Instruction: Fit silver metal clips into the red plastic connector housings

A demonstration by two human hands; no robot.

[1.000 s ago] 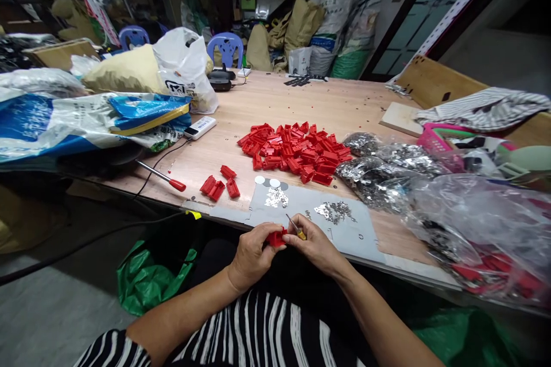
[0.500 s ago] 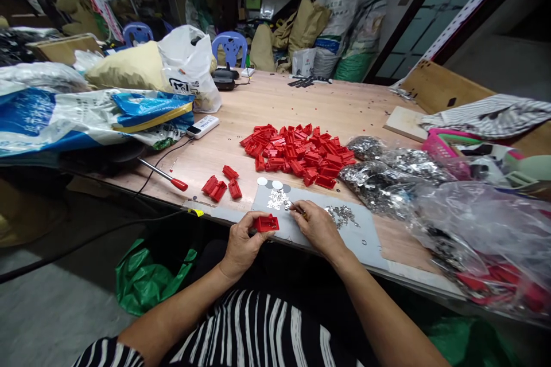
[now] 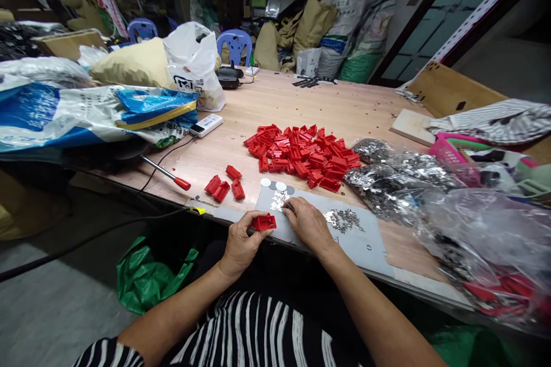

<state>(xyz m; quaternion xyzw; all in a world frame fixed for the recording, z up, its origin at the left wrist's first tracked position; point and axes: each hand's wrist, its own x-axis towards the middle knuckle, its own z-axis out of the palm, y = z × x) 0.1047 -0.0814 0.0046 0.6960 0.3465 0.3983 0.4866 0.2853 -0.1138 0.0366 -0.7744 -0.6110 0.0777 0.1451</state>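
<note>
My left hand (image 3: 241, 243) pinches a small red plastic housing (image 3: 264, 222), its open side facing up, just over the table's front edge. Small metal bits show inside it. In my right hand (image 3: 307, 223) is a pair of thin tweezers (image 3: 286, 203), the tips down at a pile of small shiny metal pieces (image 3: 278, 199) on a grey mat (image 3: 310, 200). A second pile of metal parts (image 3: 344, 219) lies on the mat, right of that hand. Several finished-looking red housings (image 3: 221, 190) sit apart at the left, and a large heap of them (image 3: 301, 155) lies beyond the mat.
Clear plastic bags of metal parts (image 3: 383, 183) crowd the right side, near a pink basket (image 3: 451, 152). A red-tipped metal lever (image 3: 181, 183) juts out at the left by a white device (image 3: 206, 125). Sacks and bags (image 3: 142, 63) cover the table's far left.
My right hand has shifted slightly left, bringing the tweezers' tips into the metal pile. My left hand still holds the red housing. The whole view has moved slightly.
</note>
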